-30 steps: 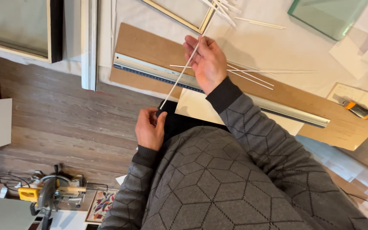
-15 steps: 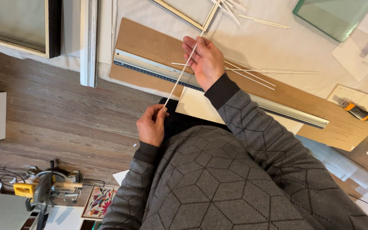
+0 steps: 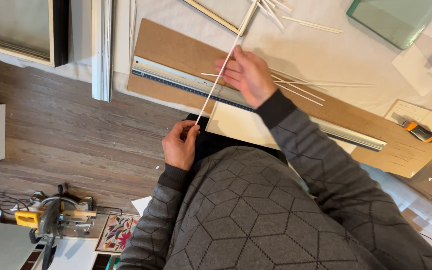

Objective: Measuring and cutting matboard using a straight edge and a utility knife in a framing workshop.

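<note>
Thin white wooden strip (image 3: 215, 82), held at two places along its length and slanting across the near edge of the brown backing board (image 3: 176, 50). Long axis diagonal in the head view: near end low, toward the body, over the dark gap between board and sweater; far end rising away and to the right, reaching up to the corner of the pale picture frame (image 3: 216, 16) beyond the board. Pinched at the near end by the left hand (image 3: 178, 146), thumb and forefinger closed on the tip, just off the board's near edge. Gripped further up by the right hand (image 3: 246, 75), fingers curled shut around the strip, above the board and over the long metal ruler (image 3: 256, 102) lying along it. From the left grip, nearly the whole strip runs away, up and rightward; from the right grip, a short stretch carries on toward the frame corner. Left hand nearer the body, right hand nearer the strip's middle.

More loose white strips (image 3: 301, 90) scattered on the board just right of the right hand, touching or crossing the ruler. Orange-handled utility knife (image 3: 416, 131) well off the board's right end. Green-tinted glass pane (image 3: 396, 17) beyond the board, far right. Yellow mitre saw (image 3: 51, 217) on the wooden floor (image 3: 76, 140), well apart from the board, to its left and nearer.
</note>
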